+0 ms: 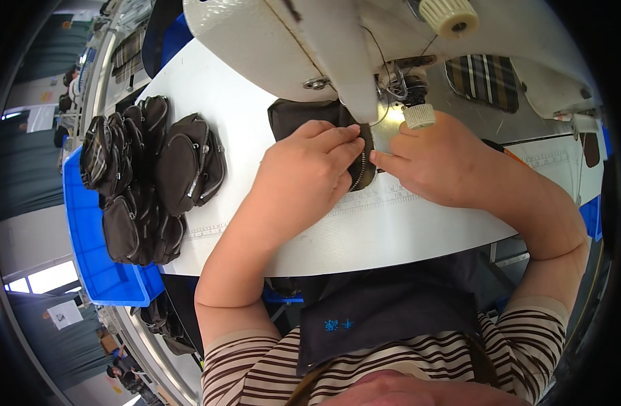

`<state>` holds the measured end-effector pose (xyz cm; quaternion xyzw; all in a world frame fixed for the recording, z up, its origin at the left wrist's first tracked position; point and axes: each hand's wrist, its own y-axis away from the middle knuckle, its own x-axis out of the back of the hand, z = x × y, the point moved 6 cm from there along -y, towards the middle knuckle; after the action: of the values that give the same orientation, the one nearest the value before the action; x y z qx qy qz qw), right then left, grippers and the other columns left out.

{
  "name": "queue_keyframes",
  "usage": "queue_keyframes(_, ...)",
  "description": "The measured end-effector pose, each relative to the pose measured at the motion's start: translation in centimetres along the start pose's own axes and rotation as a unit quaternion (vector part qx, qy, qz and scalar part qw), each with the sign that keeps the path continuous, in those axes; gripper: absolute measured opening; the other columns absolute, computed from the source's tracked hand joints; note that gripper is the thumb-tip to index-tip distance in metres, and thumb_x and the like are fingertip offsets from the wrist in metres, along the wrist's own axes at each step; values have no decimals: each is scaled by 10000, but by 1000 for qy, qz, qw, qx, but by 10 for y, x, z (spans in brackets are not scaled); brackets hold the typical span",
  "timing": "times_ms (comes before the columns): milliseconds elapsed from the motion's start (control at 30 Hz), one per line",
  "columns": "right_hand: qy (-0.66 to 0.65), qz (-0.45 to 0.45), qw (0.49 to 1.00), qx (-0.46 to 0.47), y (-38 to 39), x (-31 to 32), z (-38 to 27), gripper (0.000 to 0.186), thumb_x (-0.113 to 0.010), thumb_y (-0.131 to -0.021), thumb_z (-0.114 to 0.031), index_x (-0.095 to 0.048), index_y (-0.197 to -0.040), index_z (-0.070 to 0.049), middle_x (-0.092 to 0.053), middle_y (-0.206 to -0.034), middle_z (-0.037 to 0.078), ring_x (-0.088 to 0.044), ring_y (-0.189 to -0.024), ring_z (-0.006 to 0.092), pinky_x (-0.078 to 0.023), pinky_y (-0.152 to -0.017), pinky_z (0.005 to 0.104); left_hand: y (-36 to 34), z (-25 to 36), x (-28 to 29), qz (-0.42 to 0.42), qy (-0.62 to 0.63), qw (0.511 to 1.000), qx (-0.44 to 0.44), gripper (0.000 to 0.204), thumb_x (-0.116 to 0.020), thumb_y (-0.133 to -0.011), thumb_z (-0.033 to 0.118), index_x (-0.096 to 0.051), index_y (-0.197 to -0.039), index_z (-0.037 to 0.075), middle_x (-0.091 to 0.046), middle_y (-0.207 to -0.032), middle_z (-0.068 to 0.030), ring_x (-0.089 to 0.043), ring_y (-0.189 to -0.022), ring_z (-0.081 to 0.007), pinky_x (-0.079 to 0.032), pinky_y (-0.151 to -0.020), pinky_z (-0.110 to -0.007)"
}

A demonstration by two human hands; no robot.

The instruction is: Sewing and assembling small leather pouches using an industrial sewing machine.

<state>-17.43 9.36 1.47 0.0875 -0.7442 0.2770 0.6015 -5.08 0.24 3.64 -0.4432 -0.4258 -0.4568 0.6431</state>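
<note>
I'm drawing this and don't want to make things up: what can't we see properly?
All in the head view:
Part of the dark zippered pouch: covered by the left hand.
Part of the right hand: behind the cream ribbed knob.
Top of the sewing machine: cut off by the upper edge.
Part of the blue bin: behind the piled pouches.
Distant person, lower left: too small for details.

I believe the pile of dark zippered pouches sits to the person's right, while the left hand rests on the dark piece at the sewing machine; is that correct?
Not quite: the head view shows the pouch pile on the person's left; the left hand does rest on the dark piece.
</note>
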Motion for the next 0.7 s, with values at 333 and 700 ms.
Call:
queue_keyframes(333, -3, -3, 1000, 9, 1, 3, -6, 188, -682, -811, -95, -724, -971, -4, -612, -737, 46, -638, -706, 228, -510, -639, 385, 5, 4, -1, 2, -11, 1000, 6, 391, -707, -797, 50, -757, -1185, 53, -739, -1247, -53, -692, -1065, -257, -601, -866, -357)
queue_keyframes(700, 24, 11, 999, -20, 0, -6, 3, 368, -709, -803, -92, -744, -1164, -28, -598, -762, 42, -633, -694, 230, -510, -643, 384, -5, -18, -4, 30, -31, 998, 37, 403, -692, -808, 38, -767, -1200, 101, -748, -1254, -9, -708, -961, -275, -592, -840, -380)
